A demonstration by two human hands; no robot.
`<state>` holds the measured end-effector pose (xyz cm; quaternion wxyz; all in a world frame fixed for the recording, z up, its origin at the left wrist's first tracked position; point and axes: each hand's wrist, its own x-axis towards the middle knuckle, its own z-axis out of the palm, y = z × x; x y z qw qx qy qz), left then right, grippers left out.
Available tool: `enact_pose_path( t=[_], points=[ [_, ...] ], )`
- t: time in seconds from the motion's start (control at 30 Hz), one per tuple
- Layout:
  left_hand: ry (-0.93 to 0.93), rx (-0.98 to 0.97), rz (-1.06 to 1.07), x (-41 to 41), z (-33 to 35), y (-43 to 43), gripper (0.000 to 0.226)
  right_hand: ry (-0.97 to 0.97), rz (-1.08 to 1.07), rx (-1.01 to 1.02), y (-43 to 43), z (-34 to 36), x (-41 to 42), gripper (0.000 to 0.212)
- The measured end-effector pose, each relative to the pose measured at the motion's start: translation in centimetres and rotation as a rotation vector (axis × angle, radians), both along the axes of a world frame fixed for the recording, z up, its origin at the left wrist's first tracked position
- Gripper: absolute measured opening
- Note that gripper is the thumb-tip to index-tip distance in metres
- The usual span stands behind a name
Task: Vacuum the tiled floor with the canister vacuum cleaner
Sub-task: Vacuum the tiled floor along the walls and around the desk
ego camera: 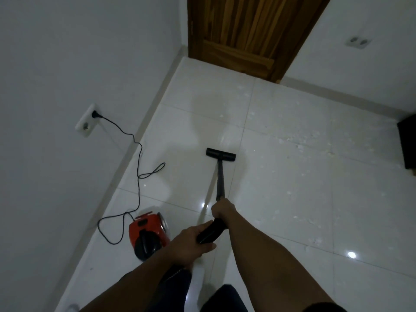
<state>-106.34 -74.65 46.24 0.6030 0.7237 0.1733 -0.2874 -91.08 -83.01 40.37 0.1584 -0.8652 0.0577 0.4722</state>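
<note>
The right hand (221, 210) grips the wand (220, 179); the left hand (191, 242) grips the hose handle (210, 233). White crumbs (315, 143) toward the right edge of the tiled floor (281, 221) look untouched, so much is left.

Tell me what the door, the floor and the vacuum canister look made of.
Door: wood, brown streaked grain, satin finish. Floor: glazed or polished tile, likely ceramic, white with grout lines and light glints. Vacuum canister: probably moulded plastic, glossy red shell, black handle.
</note>
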Motion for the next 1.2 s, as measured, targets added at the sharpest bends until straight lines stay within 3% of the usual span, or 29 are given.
enact_pose_path(
  t=[0.13,0.4,0.67,0.9,1.2],
  points=[
    [0.025,-0.034,0.03,2.3,0.2,1.9,0.055,0.034,-0.02,-0.014,1.9,0.1,2.3,0.055],
    [0.03,-0.02,0.055,9.6,1.4,4.6,0.037,0.045,0.008,-0.024,4.5,0.3,10.1,0.047],
    [0.021,0.105,-0.033,20.5,1.0,7.9,0.05,0.057,-0.013,0.014,8.0,-1.1,20.4,0.05],
    [0.025,0.117,0.041,32.2,0.8,9.6,0.06,0.014,0.007,0.037,10.4,-1.7,32.1,0.048],
    [0.009,0.217,-0.003,42.0,1.7,13.4,0.064,0.077,-0.187,0.078,14.2,-1.0,41.7,0.047]
  ],
)
